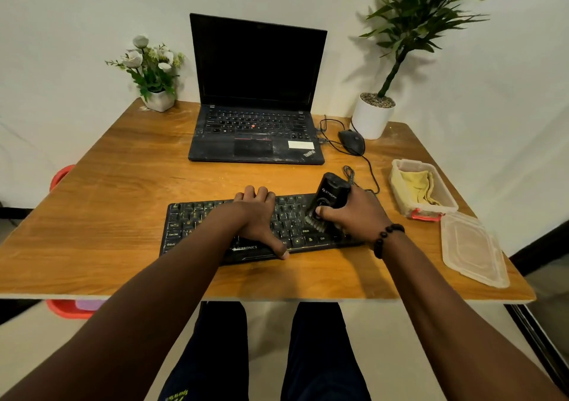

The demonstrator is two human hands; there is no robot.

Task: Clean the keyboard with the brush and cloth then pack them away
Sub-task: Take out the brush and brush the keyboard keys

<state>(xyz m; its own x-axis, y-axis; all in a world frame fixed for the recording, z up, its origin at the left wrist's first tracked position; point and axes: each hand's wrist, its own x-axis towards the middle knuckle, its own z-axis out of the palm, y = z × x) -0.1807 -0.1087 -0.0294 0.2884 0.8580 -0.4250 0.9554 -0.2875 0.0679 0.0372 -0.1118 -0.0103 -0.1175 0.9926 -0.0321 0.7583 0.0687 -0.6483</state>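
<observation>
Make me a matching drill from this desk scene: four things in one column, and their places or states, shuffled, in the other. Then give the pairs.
Things
1. brush
2. yellow cloth
3. clear lid
4. left hand

Places or states
A. lying inside the open plastic box
B. flat on the table, just nearer the person than the box
C. pressing down on the middle of the keyboard
D. held in the right hand, bristles on the keys

Pairs: 1-D, 2-A, 3-B, 4-C
</observation>
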